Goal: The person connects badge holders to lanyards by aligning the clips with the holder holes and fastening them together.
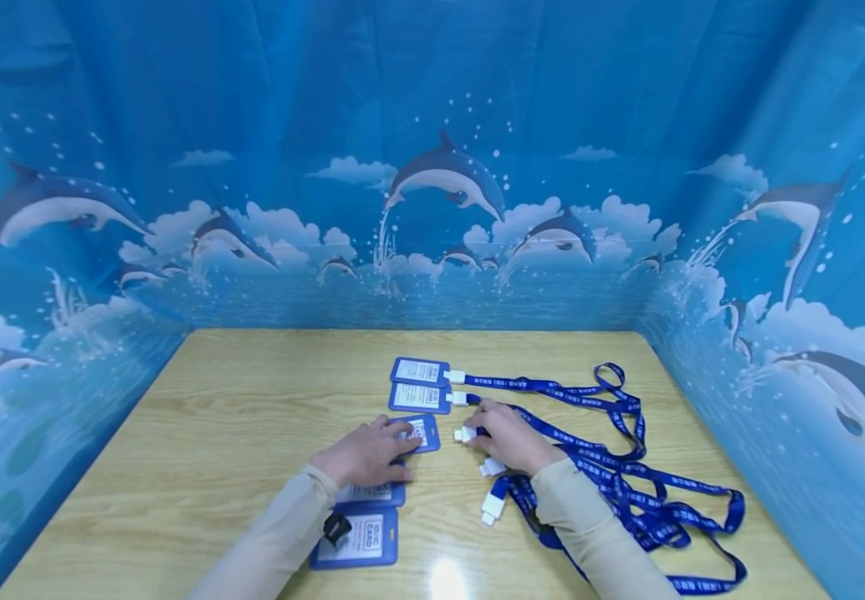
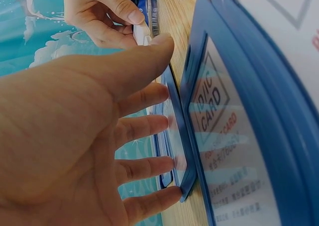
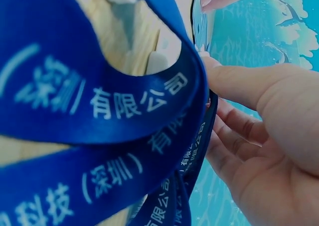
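Note:
Fingertips of my left hand (image 1: 367, 454) rest on a blue badge holder (image 1: 425, 433) with a white ID card insert. In the left wrist view those fingers are spread and nearly straight along the holder's face. My right hand (image 1: 511, 437) pinches the white clip (image 1: 466, 434) of a blue lanyard between thumb and fingers, a short gap right of that holder. The left wrist view also shows this white clip (image 2: 142, 34) in the fingertips. Beyond both hands, two badge holders (image 1: 419, 397) lie with lanyard clips (image 1: 457, 398) at their slotted ends.
Nearer me, more blue badge holders (image 1: 353, 540) lie under and beside the left forearm. Blue lanyards (image 1: 642, 517) with white printing spread in loops on the right, some under the right forearm. Two loose white clips (image 1: 492, 507) point leftward. A dolphin-print curtain (image 1: 432, 275) surrounds the wooden table (image 1: 267, 375).

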A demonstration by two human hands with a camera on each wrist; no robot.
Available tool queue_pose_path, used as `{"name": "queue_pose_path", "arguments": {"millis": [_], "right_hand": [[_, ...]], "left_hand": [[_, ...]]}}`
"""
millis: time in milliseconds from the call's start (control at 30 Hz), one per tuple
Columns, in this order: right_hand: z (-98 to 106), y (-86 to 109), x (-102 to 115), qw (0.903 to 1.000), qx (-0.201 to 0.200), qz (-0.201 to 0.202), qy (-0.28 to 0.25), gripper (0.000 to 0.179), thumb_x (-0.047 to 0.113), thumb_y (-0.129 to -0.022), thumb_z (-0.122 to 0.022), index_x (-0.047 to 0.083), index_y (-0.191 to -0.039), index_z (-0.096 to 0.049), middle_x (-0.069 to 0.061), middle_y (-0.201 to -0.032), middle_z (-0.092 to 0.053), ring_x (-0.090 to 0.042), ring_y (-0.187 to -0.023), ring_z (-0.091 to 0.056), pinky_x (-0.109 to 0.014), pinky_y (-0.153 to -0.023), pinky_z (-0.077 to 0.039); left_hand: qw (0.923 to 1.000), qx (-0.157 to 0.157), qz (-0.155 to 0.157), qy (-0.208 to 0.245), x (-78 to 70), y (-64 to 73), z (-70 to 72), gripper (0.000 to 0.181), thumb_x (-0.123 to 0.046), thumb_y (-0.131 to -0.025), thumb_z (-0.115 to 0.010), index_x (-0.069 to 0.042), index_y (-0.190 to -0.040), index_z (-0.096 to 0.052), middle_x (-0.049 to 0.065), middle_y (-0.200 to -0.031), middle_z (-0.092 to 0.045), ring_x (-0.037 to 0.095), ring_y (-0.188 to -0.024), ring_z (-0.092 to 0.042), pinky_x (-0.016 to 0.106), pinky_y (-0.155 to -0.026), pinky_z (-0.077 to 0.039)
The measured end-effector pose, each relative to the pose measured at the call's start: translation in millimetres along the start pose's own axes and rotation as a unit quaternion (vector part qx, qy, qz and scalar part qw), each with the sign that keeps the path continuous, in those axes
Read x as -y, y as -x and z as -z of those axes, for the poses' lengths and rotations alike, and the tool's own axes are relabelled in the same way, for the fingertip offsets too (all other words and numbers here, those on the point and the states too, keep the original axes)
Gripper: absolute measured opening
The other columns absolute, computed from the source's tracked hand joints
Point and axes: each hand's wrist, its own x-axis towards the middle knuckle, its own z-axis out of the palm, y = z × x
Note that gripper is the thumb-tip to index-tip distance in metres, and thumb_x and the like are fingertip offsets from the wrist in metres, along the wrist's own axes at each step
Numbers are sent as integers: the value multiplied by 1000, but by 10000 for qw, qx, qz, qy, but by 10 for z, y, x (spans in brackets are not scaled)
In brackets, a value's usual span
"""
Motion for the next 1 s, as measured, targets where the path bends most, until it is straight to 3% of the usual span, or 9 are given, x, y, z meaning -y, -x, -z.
{"name": "queue_pose_path", "arguments": {"millis": [267, 633, 1000], "right_hand": [[-22, 5, 12, 9999, 93, -93, -17, 28, 17, -92, -75, 9, -119, -74, 1, -107, -64, -13, -95, -62, -33, -84, -57], [-29, 0, 17, 9999, 65, -16, 93, 28, 19, -92, -76, 10, -118, -75, 2, -106, -64, -13, -94, -62, -32, -82, -56], [-32, -9, 24, 9999, 101, 28, 95, 29, 19, -91, -76, 11, -118, -75, 2, -105, -64, -12, -93, -62, -31, -82, -57]], "left_hand": [[9999, 64, 100, -27, -4, -22, -10, 61, -53, -95, -61, -31, -151, -48, 0, -162, -37, 30, -149, -33, 57, -120, -32], [10000, -9, 0, 9, -15, 5, 10, 61, -53, -95, -62, -29, -150, -49, 2, -162, -38, 31, -148, -34, 58, -120, -33], [9998, 97, 148, -56, -18, -38, 5, 62, -54, -95, -62, -32, -151, -48, 0, -163, -36, 30, -149, -32, 57, -121, -31]]}}
